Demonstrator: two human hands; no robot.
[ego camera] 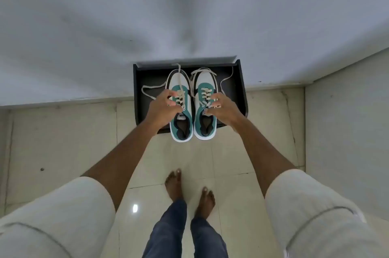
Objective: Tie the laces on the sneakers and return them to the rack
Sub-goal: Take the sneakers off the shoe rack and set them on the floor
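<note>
Two white and teal sneakers stand side by side on a black rack (235, 80) against the wall, toes toward the wall. The left sneaker (183, 118) has loose cream laces (147, 89) trailing to its left. My left hand (163, 110) grips its side at the lace eyelets. The right sneaker (205, 123) has its loose lace (226, 79) trailing to the right across the rack. My right hand (224, 110) grips that shoe at the tongue and eyelets. Both heels overhang the rack's front edge.
The rack sits on a beige tiled floor (63, 142) below a pale grey wall (189, 15). A second wall (347, 120) closes in on the right. My bare feet (189, 190) stand on the tiles a short way in front of the rack.
</note>
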